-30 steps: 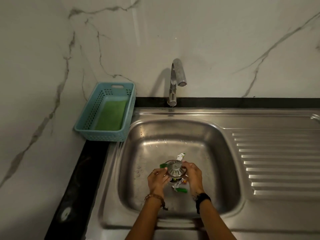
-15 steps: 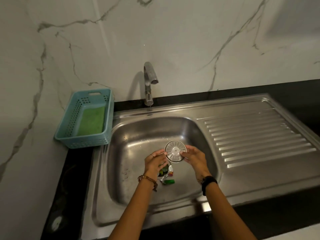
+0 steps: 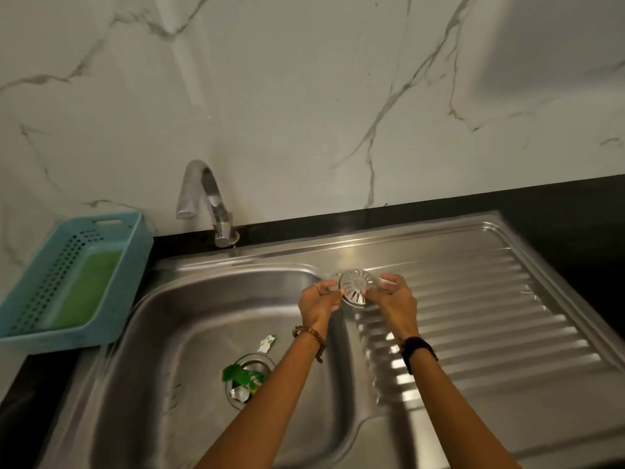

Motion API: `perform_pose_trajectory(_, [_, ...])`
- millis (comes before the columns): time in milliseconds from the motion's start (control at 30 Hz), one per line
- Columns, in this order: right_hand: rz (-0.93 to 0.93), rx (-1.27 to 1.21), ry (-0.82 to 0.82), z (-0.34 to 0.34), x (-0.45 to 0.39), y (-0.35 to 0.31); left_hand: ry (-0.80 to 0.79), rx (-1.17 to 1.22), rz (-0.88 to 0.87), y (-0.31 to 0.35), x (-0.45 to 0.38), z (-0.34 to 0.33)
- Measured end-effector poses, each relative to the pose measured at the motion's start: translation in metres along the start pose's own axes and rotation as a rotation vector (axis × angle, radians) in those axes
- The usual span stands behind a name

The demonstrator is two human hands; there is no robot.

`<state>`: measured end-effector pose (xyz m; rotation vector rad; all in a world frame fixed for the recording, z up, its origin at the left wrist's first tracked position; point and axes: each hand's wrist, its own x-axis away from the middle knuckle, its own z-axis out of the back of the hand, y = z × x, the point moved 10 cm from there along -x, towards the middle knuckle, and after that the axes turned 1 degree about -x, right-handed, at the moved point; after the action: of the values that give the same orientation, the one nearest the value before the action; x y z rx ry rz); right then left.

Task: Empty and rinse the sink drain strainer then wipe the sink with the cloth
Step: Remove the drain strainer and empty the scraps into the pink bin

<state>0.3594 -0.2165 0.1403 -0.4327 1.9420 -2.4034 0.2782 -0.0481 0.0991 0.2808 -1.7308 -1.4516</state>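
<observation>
The round metal drain strainer (image 3: 355, 288) is held between my left hand (image 3: 320, 303) and my right hand (image 3: 395, 301), above the near left corner of the ribbed draining board (image 3: 480, 299). Fingers of both hands pinch its rim. Down in the steel sink basin (image 3: 189, 336), the open drain hole (image 3: 252, 379) holds green and white scraps (image 3: 241, 379). One small white scrap (image 3: 267, 343) lies just beyond the hole. A green cloth (image 3: 86, 289) lies in the blue basket (image 3: 40, 333) left of the sink.
A curved steel tap (image 3: 206, 201) stands behind the basin, with no water running. Marble wall rises at the back and left. Black countertop (image 3: 575, 211) borders the sink unit on the right and along the left edge.
Both hands lifted the strainer out of the drain and carried it up and right, from over the basin to over the draining board. Scraps stayed behind at the drain.
</observation>
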Motion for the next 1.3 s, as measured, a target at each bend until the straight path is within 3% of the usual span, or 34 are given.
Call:
perform_pose_trajectory(300, [0.028,0.108,-0.117,-0.003,-0.059,0.003,0.157,-0.176,-0.039,0.012,-0.031,-0.027])
perform_pose_trajectory(667, [0.095,0.323,-0.067,-0.007,-0.059,0.002,0.171,-0.177,-0.075,0.004,-0.028,-0.032])
perform_pose_trajectory(800, [0.165,0.165,0.045,-0.013,-0.026,-0.017,0.122,-0.154,-0.133,-0.001,-0.014,-0.006])
perform_pose_trajectory(900, [0.229,0.107,-0.038,-0.056,0.022,-0.022,0.123,-0.393,-0.193,-0.019,0.004,0.051])
perform_pose_trajectory(967, [0.170,0.206,-0.173,-0.100,0.049,-0.003,0.144,-0.558,-0.140,-0.045,0.011,0.103])
perform_pose_trajectory(1067, [-0.069,0.330,-0.385,-0.165,0.084,0.057,0.206,-0.829,0.055,-0.090,0.011,0.184])
perform_pose_trajectory(1133, [-0.218,0.384,-0.438,-0.189,0.102,0.099,0.183,-0.897,0.115,-0.110,0.007,0.216])
perform_pose_trajectory(1300, [-0.502,0.705,-0.438,-0.203,0.127,0.175,-0.106,-1.146,0.034,-0.146,-0.014,0.217])
